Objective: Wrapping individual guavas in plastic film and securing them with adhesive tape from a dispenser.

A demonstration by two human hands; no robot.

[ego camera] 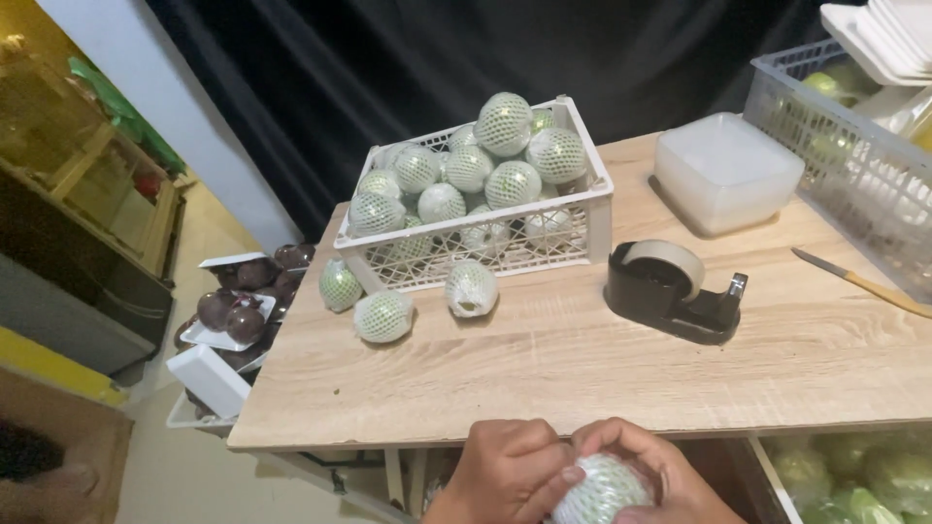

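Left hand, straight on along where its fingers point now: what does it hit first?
The left hand points right, fingers already on the net-wrapped green fruit, so that comes first. Beyond it, the right hand cups the fruit's far side. Depth is unclear.

One view only, from the wearer's head, tilted down and forward across the pale wooden tabletop [582, 369] toward a dark curtain [437, 58] behind. The white plastic lattice crate [582, 228] sits mid-distance; both hands, left hand [505, 471] and right hand [660, 475], crowd the bottom edge, very close under the lens.
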